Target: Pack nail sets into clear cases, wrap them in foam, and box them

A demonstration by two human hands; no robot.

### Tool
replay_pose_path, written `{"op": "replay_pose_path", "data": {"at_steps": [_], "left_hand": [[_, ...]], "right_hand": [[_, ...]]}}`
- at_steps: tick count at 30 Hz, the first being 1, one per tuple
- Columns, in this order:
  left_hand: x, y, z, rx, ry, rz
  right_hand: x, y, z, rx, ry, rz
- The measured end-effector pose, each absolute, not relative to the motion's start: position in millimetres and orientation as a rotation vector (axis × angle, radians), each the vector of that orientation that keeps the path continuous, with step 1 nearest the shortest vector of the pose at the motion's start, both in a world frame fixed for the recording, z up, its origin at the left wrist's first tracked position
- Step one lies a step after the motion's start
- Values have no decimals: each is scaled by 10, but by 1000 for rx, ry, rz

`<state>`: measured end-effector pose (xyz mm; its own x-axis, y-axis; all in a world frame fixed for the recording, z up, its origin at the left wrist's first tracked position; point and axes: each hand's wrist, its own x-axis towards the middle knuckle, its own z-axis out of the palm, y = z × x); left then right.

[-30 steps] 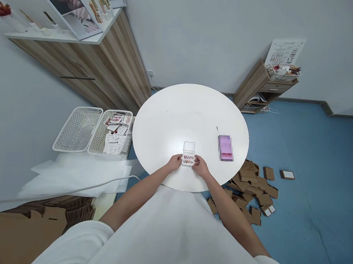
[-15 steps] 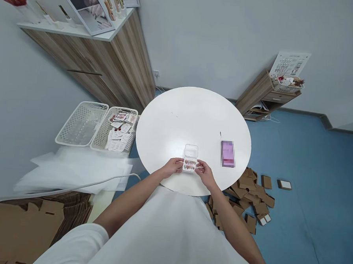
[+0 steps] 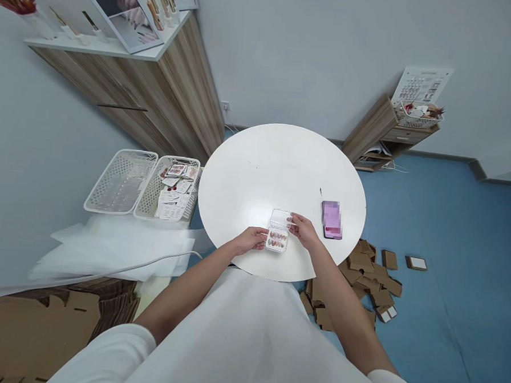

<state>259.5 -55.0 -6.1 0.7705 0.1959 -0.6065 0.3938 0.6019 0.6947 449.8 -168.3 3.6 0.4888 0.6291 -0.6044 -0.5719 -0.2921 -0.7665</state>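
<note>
A small clear plastic case (image 3: 276,239) with a raised lid (image 3: 281,218) is over the near part of the round white table (image 3: 246,197). Rows of press-on nails (image 3: 277,239) in pinkish and brownish tones lie inside it. My left hand (image 3: 253,240) grips the case by its left side, fingers closed on the edge. On the other side, my right hand (image 3: 302,228) pinches the right edge of the open lid. A phone (image 3: 331,220) with a blurred purple screen lies to the right of my right hand.
Left of the table are a basket of printed cards (image 3: 174,193) and a basket of clear plastic pieces (image 3: 121,181). White sheets (image 3: 115,247) and stacked flat cardboard (image 3: 38,334) lie nearer. Small cardboard boxes (image 3: 371,272) are heaped on the floor at right.
My right hand has moved up from the case's right side to its lid. The case has shifted slightly right and turned a little. My left hand keeps its hold.
</note>
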Motion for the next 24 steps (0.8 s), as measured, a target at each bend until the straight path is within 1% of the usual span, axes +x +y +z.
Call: {"op": "replay_pose_path", "data": {"at_steps": [6,16,24], "left_hand": [[2627,-570,-62,900,696,-128],[2682,-646,18,901,791,-65],[2735,-676,-6,837,812,5]], "right_hand": [[4519,-1679,111,-1469,-209,1108],[4332,-1864,125,-1368,-280,1051],[4208,-2054,79,-1367,-285,1189]]}}
